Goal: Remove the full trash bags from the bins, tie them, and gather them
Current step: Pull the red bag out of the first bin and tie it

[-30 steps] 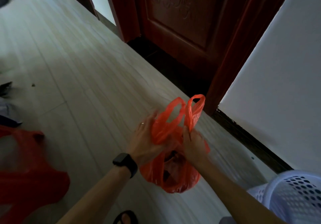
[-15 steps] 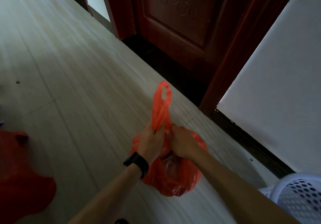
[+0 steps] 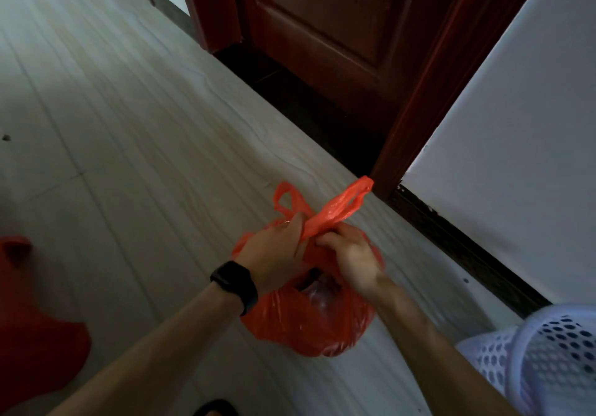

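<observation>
A full orange-red trash bag hangs just above the pale floor, with clear plastic waste showing through its mouth. My left hand, with a black watch on the wrist, grips one handle loop at the bag's neck. My right hand pinches the other handle, which stretches up and to the right. The two handles cross between my hands. A white perforated bin stands at the lower right, close to my right forearm.
Another red bag lies on the floor at the left edge. A dark red door and its frame stand ahead, with a white wall to the right. A dark shoe tip shows at the bottom.
The handles stood together upright half a second ago; now they are split and crossed, one pulled to the right. The bag and both hands have shifted slightly right.
</observation>
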`<state>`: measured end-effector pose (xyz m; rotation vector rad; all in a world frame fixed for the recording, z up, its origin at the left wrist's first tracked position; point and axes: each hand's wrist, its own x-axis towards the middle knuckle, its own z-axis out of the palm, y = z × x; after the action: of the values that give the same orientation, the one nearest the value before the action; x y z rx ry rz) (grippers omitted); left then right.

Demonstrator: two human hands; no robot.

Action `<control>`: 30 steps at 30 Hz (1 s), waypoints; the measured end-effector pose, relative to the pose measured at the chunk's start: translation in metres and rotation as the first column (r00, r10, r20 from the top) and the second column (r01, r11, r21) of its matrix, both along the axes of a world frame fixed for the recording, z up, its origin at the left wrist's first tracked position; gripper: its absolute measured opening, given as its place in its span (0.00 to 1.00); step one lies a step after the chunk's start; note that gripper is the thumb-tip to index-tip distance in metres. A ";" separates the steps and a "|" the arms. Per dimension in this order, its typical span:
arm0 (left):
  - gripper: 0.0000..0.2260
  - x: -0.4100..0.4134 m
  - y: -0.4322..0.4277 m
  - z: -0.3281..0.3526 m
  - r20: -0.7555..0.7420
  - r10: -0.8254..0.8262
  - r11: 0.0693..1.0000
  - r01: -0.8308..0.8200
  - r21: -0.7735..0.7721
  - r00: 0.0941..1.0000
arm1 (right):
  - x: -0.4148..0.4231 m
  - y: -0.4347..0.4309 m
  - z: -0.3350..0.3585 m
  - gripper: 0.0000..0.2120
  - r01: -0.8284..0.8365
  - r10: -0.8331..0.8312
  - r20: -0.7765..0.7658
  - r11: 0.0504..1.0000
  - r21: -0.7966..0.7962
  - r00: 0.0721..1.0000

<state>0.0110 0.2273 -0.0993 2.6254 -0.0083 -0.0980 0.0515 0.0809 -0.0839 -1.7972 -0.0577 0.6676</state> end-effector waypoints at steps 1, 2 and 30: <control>0.22 0.000 0.001 0.000 -0.019 -0.013 0.999 0.014 0.050 1.000 | -0.003 -0.002 0.004 0.05 0.039 -0.027 -0.093 0.991 0.126 0.995; 0.25 0.000 0.001 0.000 -0.001 -0.043 0.993 0.043 0.114 0.999 | -0.005 -0.004 0.009 0.06 0.066 -0.029 -0.167 0.975 0.215 0.986; 0.29 0.033 0.027 0.019 -0.691 -0.097 0.573 -0.527 -0.628 0.717 | 0.029 -0.020 -0.022 0.06 -0.085 0.192 0.749 0.980 -0.180 0.634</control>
<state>0.0441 0.2544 -0.0803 1.5084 0.4532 -0.7641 0.0805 0.0607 -0.1060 -2.1048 -0.7581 -0.0498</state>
